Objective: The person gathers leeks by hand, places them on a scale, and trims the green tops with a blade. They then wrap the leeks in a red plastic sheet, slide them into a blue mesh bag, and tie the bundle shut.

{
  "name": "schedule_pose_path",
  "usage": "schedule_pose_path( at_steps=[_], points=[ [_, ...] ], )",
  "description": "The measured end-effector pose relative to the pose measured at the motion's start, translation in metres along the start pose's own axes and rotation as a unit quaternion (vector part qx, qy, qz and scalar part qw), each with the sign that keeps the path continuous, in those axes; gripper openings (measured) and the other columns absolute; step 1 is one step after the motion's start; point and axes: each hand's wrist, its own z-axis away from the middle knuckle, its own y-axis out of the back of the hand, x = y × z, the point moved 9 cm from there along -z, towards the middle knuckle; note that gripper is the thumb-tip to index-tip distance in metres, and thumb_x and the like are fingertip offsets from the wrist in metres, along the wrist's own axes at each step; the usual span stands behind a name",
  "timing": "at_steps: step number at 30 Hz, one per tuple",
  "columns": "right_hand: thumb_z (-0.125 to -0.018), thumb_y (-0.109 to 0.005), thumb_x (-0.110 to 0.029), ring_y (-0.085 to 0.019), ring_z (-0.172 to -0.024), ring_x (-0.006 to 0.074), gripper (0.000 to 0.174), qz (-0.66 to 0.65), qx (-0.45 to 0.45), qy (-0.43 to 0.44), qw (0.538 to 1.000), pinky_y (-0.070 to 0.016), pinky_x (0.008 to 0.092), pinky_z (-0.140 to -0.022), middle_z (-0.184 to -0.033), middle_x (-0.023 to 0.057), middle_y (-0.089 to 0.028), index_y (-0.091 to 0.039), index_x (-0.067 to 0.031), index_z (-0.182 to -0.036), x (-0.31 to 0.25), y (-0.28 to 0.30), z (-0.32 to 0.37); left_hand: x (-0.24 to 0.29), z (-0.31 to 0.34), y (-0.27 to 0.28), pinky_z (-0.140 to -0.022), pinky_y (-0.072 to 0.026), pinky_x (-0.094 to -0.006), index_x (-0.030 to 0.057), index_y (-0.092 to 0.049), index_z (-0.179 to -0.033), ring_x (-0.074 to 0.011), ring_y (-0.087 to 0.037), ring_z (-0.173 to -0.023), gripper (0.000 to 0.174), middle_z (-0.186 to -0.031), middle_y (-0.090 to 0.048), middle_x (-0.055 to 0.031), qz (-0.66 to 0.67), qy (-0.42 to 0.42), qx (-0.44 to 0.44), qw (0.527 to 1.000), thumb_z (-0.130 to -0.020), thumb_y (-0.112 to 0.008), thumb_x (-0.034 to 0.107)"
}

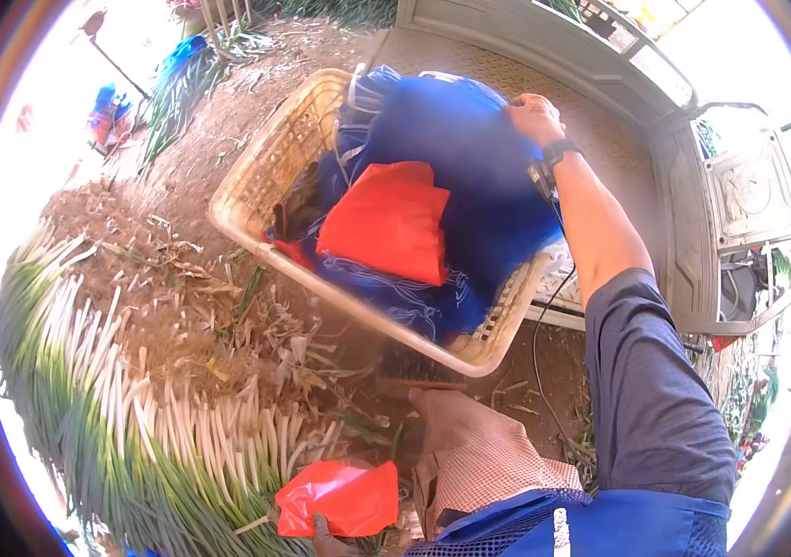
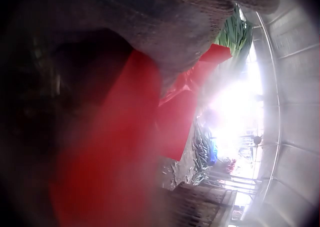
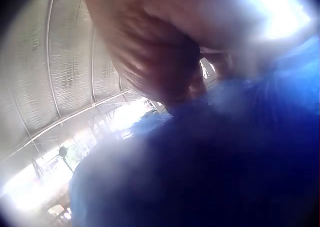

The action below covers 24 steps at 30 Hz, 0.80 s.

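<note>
My right hand (image 1: 536,116) grips the upper right edge of a blurred blue mesh bag (image 1: 451,125) above a plastic basket (image 1: 228,209). In the right wrist view, curled fingers (image 3: 155,62) meet the blue material (image 3: 165,172). More blue mesh bags with white drawstrings (image 1: 405,288) fill the basket, and a folded red plastic bag (image 1: 386,223) lies on them. Low in the head view, my left hand (image 1: 328,540), mostly hidden, pinches another red plastic bag (image 1: 344,497). Red plastic (image 2: 177,122) hangs beside the dark left hand (image 2: 170,32) in the left wrist view.
Green onions (image 1: 163,455) lie in a long row on the left over soil strewn with dry leaves. A metal cart bed (image 1: 599,102) stands behind and right of the basket. A black cable (image 1: 539,371) trails from the right wrist.
</note>
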Motion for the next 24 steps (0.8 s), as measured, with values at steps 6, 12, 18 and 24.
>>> schedule_pose_path(
  at_steps=[6,12,18,24],
  points=[
    [-0.08,-0.062,-0.018,-0.07,-0.085,0.0399,0.023,-0.034,0.044,0.143,0.988,-0.0533,0.0454,-0.076,-0.087,0.0247,-0.07,-0.074,0.0008,-0.083,-0.011,0.001,-0.022,-0.01,0.006,0.015,-0.093,-0.0579,-0.0513,0.006,-0.051,-0.14,-0.0318,-0.066,-0.114,0.053,-0.131,-0.064,-0.0136,0.023,-0.001,0.005,1.0,-0.098,-0.067,0.035],
    [-0.083,-0.065,-0.026,-0.071,-0.092,0.0337,0.029,-0.07,0.034,0.101,0.992,-0.0538,0.0435,-0.082,-0.097,0.022,-0.073,-0.076,-0.0026,-0.094,-0.034,0.02,0.018,-0.026,0.013,0.03,-0.093,-0.0584,-0.0505,0.0063,-0.051,-0.14,-0.0314,-0.066,-0.113,0.052,-0.131,-0.064,-0.0133,0.04,0.002,0.013,0.999,-0.099,-0.067,0.033],
    [-0.092,-0.062,-0.043,-0.072,-0.089,0.0308,0.042,-0.008,0.069,0.13,0.989,-0.0556,0.0395,-0.084,-0.095,0.0183,-0.075,-0.078,-0.0044,-0.095,-0.045,0.019,0.003,-0.04,0.019,0.046,-0.092,-0.059,-0.0496,0.0067,-0.052,-0.14,-0.031,-0.066,-0.113,0.051,-0.13,-0.065,-0.0131,0.062,0.0,0.025,0.998,-0.099,-0.067,0.032],
    [-0.097,-0.065,-0.026,-0.064,-0.063,0.0126,0.022,-0.394,0.012,0.3,0.869,-0.0524,0.0292,-0.063,-0.079,0.0088,-0.073,-0.071,-0.005,-0.09,-0.182,0.113,-0.001,-0.054,0.023,0.061,-0.091,-0.0595,-0.0488,0.007,-0.052,-0.14,-0.0306,-0.067,-0.112,0.05,-0.129,-0.065,-0.0128,0.11,-0.015,0.022,0.994,-0.099,-0.067,0.031]
  ],
)
